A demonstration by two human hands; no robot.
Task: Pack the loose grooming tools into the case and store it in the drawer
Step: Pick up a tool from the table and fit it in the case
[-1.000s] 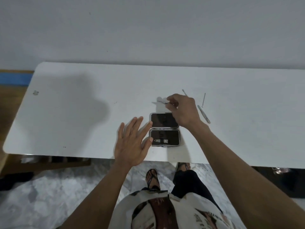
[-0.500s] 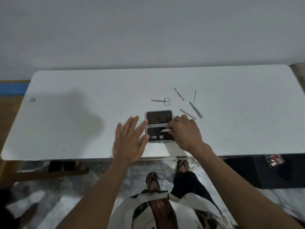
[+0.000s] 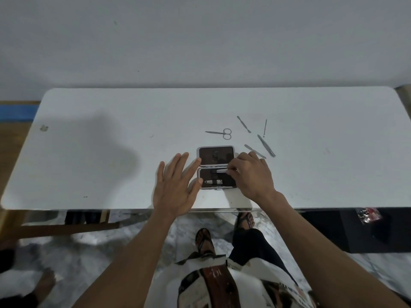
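From the head camera, the open case lay flat near the front edge of the white table, both dark-lined halves facing up. A nail clipper sat strapped in the near half. The left hand rested flat beside the case with fingers spread and nothing in it, its fingertips touching the case's left side. The right hand was over the case's right end, thumb and forefinger pinched on a small metal tool held across the near half. Beyond the case, loose on the table, lay scissors, a pusher, a thin pick, tweezers and a file, the file's near end just beside the right knuckles. No drawer could be made out.
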